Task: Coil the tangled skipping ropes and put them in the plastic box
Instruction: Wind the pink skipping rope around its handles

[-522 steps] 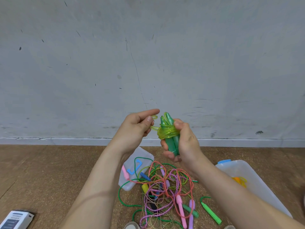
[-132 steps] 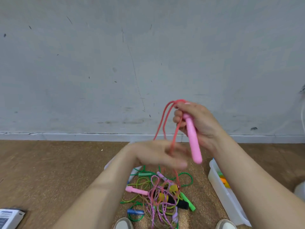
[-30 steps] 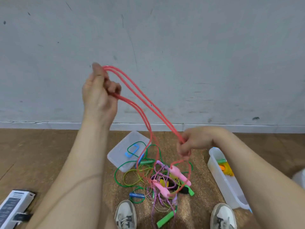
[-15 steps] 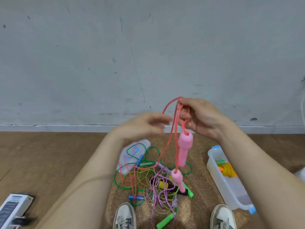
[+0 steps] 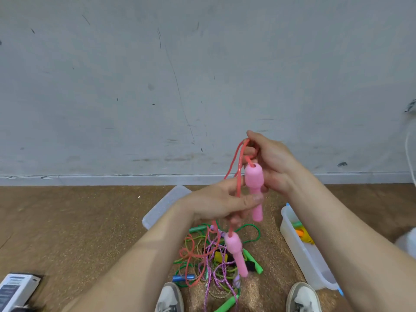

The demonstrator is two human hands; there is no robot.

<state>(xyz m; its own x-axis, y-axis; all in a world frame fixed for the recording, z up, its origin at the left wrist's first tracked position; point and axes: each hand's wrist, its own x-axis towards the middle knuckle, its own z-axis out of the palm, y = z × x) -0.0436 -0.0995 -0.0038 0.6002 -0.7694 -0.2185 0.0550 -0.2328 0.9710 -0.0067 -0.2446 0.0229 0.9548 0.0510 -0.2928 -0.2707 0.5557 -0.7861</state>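
Note:
My right hand (image 5: 273, 161) pinches the folded red cord of the pink-handled skipping rope (image 5: 236, 167) at its top, with one pink handle (image 5: 253, 188) hanging just below it. My left hand (image 5: 220, 204) grips the red strands lower down, its thumb against that handle. The second pink handle (image 5: 236, 253) dangles beneath my left hand, over the tangled pile of ropes (image 5: 213, 262) on the floor. The plastic box (image 5: 304, 251) stands at the right with coiled green, orange and yellow ropes inside.
A clear plastic lid (image 5: 164, 206) lies behind the pile. My two shoes (image 5: 170, 298) are at the bottom edge. A white carton (image 5: 15, 289) sits at the bottom left. The grey wall stands close ahead on the brown floor.
My left hand came down from high on the left to the strands under my right hand. My right hand rose with the cord, and both pink handles now hang off the floor.

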